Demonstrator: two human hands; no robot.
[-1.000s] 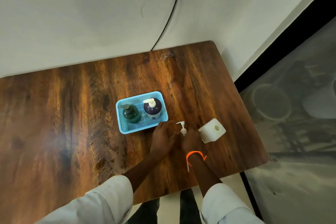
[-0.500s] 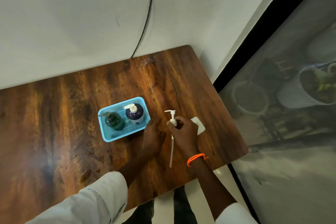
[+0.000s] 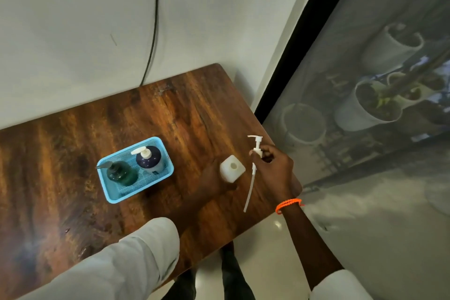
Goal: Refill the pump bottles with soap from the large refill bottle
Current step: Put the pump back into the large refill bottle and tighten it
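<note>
Now right hand (image 3: 275, 173) grips pump (image 3: 254, 153); left hand (image 3: 214, 178) holds white bottle (image 3: 231, 168).

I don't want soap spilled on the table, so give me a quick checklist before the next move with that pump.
1. Pump fully out of the white bottle: ok, right hand holds it clear.
2. White bottle steadied: ok, left hand grips it.
3. Bottle mouth open: ok.
4. Dip tube dripping: cannot tell.
5. Green bottle and dark bottle in the blue basket opened: not ok, pumps on.
</note>
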